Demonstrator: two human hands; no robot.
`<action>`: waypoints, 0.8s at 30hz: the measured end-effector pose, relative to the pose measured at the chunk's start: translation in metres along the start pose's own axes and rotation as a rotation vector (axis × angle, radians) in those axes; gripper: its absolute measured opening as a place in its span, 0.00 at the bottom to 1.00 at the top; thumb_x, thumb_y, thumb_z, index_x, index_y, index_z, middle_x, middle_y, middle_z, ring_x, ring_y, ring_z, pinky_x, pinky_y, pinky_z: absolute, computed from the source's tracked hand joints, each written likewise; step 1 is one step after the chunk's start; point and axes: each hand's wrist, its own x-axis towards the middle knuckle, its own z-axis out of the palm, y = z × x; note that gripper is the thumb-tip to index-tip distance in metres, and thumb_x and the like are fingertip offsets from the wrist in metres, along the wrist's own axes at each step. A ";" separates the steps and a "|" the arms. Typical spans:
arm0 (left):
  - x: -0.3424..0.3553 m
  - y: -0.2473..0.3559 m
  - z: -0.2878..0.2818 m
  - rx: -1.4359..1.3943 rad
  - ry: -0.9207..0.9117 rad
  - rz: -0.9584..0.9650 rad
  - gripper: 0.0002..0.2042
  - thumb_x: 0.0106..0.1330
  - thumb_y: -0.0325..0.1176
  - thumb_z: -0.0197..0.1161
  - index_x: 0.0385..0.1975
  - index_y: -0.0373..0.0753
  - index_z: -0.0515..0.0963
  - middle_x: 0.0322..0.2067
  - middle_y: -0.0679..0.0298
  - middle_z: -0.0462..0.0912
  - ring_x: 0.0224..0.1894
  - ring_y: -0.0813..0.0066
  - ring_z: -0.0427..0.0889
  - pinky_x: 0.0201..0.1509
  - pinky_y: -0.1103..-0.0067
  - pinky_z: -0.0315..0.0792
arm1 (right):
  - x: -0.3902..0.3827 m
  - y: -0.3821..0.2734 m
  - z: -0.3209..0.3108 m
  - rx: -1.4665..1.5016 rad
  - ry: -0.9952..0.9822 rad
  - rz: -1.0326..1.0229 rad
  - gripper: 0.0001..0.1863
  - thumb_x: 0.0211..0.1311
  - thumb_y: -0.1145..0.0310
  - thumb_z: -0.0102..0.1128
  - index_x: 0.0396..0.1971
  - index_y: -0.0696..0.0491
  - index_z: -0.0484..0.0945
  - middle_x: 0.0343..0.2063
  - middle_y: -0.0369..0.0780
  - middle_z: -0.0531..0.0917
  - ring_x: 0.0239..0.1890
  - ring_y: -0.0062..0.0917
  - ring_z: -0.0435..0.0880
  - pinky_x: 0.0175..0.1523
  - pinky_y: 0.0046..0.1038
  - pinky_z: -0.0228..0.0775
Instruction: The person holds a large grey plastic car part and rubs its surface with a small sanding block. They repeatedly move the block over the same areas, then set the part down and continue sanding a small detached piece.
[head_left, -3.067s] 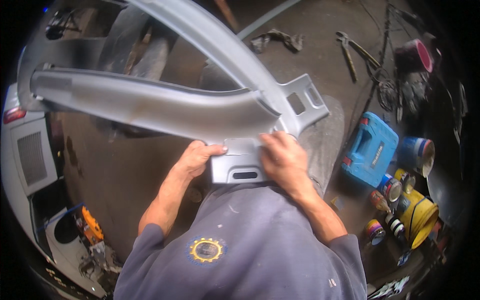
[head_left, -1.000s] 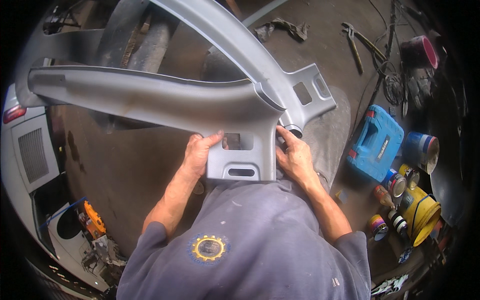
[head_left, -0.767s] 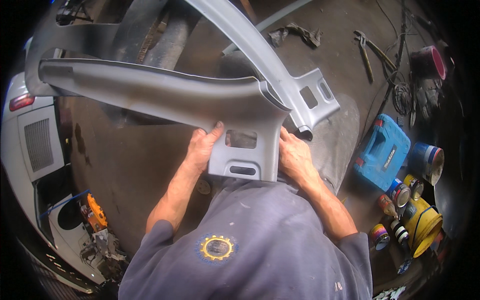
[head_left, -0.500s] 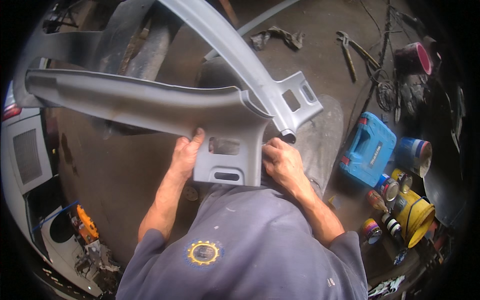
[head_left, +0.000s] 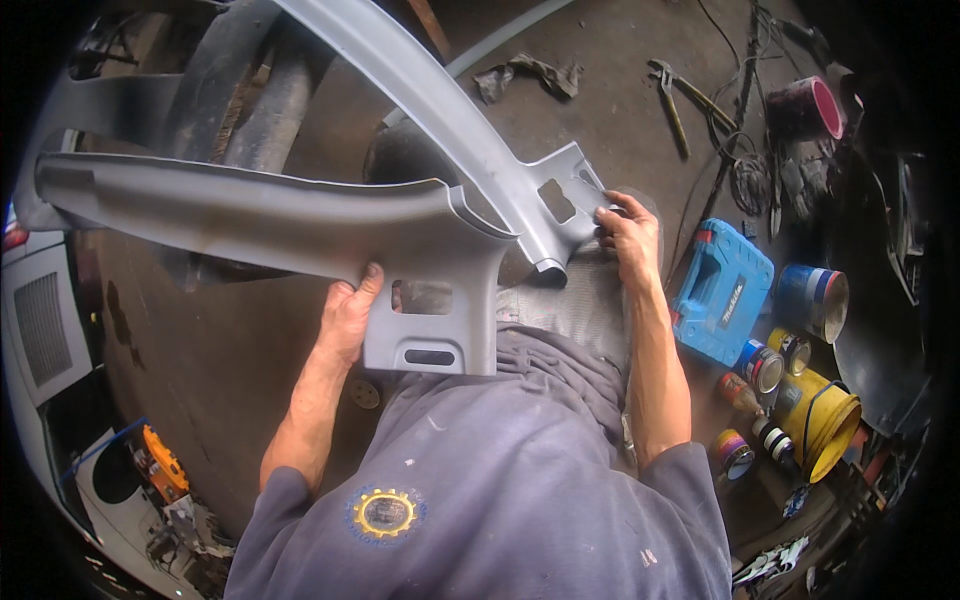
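Observation:
My left hand [head_left: 345,315] grips the near grey curved trim panel [head_left: 280,215] at its wide, squared end, thumb on the face beside a cut-out. The panel's long arm reaches to the upper left; the end has a square opening and an oval slot. My right hand [head_left: 625,235] holds the bracket-like end of a second grey trim piece [head_left: 445,130], fingers over its edge. This piece lies behind the near panel, its long strip running up to the upper middle, with cut-outs in its end.
At right stand a blue plastic case [head_left: 720,295], several paint cans [head_left: 810,300], a yellow bucket [head_left: 820,435], a pink-rimmed tub [head_left: 800,110], pliers [head_left: 685,105] and cables. At left are a white vented panel [head_left: 45,325] and an orange tool [head_left: 165,460].
My right hand has moved from beside the near panel's end up and right onto the second piece's end. My left hand and the near panel have shifted slightly left in view.

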 end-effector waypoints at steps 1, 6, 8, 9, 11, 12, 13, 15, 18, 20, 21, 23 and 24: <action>0.001 -0.001 -0.001 0.004 -0.010 -0.007 0.22 0.69 0.53 0.62 0.40 0.36 0.78 0.25 0.65 0.78 0.25 0.79 0.76 0.29 0.80 0.72 | 0.008 0.005 0.004 -0.023 -0.017 0.036 0.17 0.61 0.72 0.64 0.50 0.59 0.80 0.29 0.36 0.84 0.25 0.18 0.81 0.28 0.20 0.71; 0.002 -0.002 -0.002 0.001 -0.026 -0.007 0.22 0.69 0.53 0.63 0.39 0.36 0.78 0.25 0.65 0.78 0.25 0.79 0.77 0.29 0.80 0.72 | 0.026 0.024 0.022 0.018 0.003 0.042 0.16 0.57 0.74 0.65 0.46 0.64 0.82 0.29 0.43 0.86 0.25 0.25 0.84 0.30 0.24 0.77; 0.002 -0.004 -0.003 -0.004 -0.012 -0.012 0.22 0.68 0.53 0.63 0.39 0.37 0.78 0.26 0.65 0.78 0.25 0.79 0.77 0.29 0.80 0.73 | 0.027 0.025 0.024 0.030 0.002 0.073 0.16 0.57 0.75 0.65 0.45 0.64 0.83 0.28 0.43 0.86 0.26 0.25 0.84 0.30 0.25 0.77; 0.003 -0.005 -0.003 -0.006 -0.007 -0.015 0.22 0.68 0.53 0.64 0.39 0.37 0.78 0.26 0.65 0.78 0.25 0.79 0.77 0.30 0.80 0.73 | 0.027 0.025 0.025 0.037 0.003 0.089 0.16 0.56 0.75 0.65 0.45 0.64 0.83 0.28 0.43 0.86 0.26 0.25 0.84 0.30 0.25 0.76; 0.002 -0.005 0.000 -0.010 -0.003 -0.018 0.22 0.68 0.53 0.64 0.40 0.37 0.78 0.26 0.66 0.78 0.26 0.79 0.77 0.30 0.80 0.74 | 0.025 0.024 0.025 -0.034 -0.014 0.077 0.16 0.54 0.75 0.66 0.43 0.64 0.84 0.28 0.44 0.87 0.26 0.25 0.85 0.32 0.26 0.77; 0.002 -0.005 0.000 -0.011 -0.001 -0.020 0.22 0.68 0.53 0.64 0.40 0.37 0.78 0.26 0.66 0.78 0.26 0.80 0.77 0.30 0.80 0.74 | 0.025 0.024 0.025 -0.069 -0.022 0.071 0.15 0.54 0.75 0.66 0.43 0.64 0.85 0.28 0.44 0.87 0.26 0.25 0.85 0.33 0.26 0.77; 0.002 -0.006 0.001 -0.012 -0.007 -0.026 0.22 0.68 0.53 0.64 0.41 0.37 0.78 0.26 0.66 0.78 0.26 0.80 0.77 0.30 0.80 0.74 | 0.026 0.026 0.024 -0.138 -0.011 0.046 0.15 0.54 0.75 0.66 0.42 0.63 0.85 0.28 0.43 0.87 0.26 0.23 0.84 0.31 0.26 0.76; 0.003 -0.009 0.002 -0.012 -0.018 -0.037 0.22 0.67 0.53 0.64 0.42 0.37 0.77 0.27 0.66 0.79 0.26 0.80 0.77 0.31 0.80 0.75 | 0.029 0.029 0.022 -0.277 0.012 -0.001 0.14 0.55 0.74 0.67 0.42 0.60 0.86 0.28 0.41 0.87 0.25 0.21 0.84 0.28 0.24 0.73; 0.002 -0.009 0.006 0.004 0.003 -0.035 0.21 0.67 0.53 0.64 0.41 0.38 0.78 0.27 0.65 0.80 0.26 0.80 0.78 0.31 0.80 0.75 | 0.029 0.025 0.023 -0.451 0.033 -0.015 0.14 0.52 0.71 0.69 0.40 0.58 0.88 0.29 0.41 0.88 0.28 0.22 0.85 0.33 0.26 0.75; 0.002 -0.008 0.005 0.016 -0.012 -0.024 0.21 0.67 0.53 0.65 0.40 0.38 0.79 0.27 0.65 0.80 0.27 0.80 0.78 0.31 0.80 0.75 | 0.026 0.026 0.025 -0.467 0.031 -0.068 0.15 0.50 0.70 0.69 0.40 0.57 0.88 0.30 0.41 0.88 0.31 0.24 0.86 0.38 0.26 0.75; 0.002 -0.008 0.004 0.022 -0.019 -0.018 0.21 0.67 0.53 0.65 0.39 0.38 0.79 0.27 0.65 0.81 0.27 0.80 0.78 0.31 0.80 0.75 | 0.026 0.027 0.025 -0.475 0.029 -0.095 0.15 0.50 0.69 0.69 0.40 0.57 0.88 0.31 0.42 0.89 0.32 0.25 0.86 0.41 0.27 0.75; 0.002 -0.007 0.006 0.029 -0.013 -0.004 0.21 0.67 0.54 0.64 0.38 0.38 0.80 0.27 0.66 0.81 0.26 0.80 0.78 0.31 0.81 0.74 | 0.026 0.027 0.024 -0.486 0.025 -0.092 0.16 0.50 0.68 0.69 0.40 0.57 0.88 0.32 0.43 0.89 0.35 0.26 0.86 0.44 0.27 0.75; 0.002 -0.007 0.007 0.032 -0.010 0.004 0.21 0.67 0.54 0.64 0.37 0.38 0.80 0.27 0.66 0.81 0.26 0.80 0.78 0.31 0.81 0.74 | 0.027 0.027 0.024 -0.492 0.023 -0.090 0.16 0.49 0.67 0.69 0.40 0.57 0.88 0.32 0.43 0.89 0.36 0.27 0.87 0.46 0.27 0.75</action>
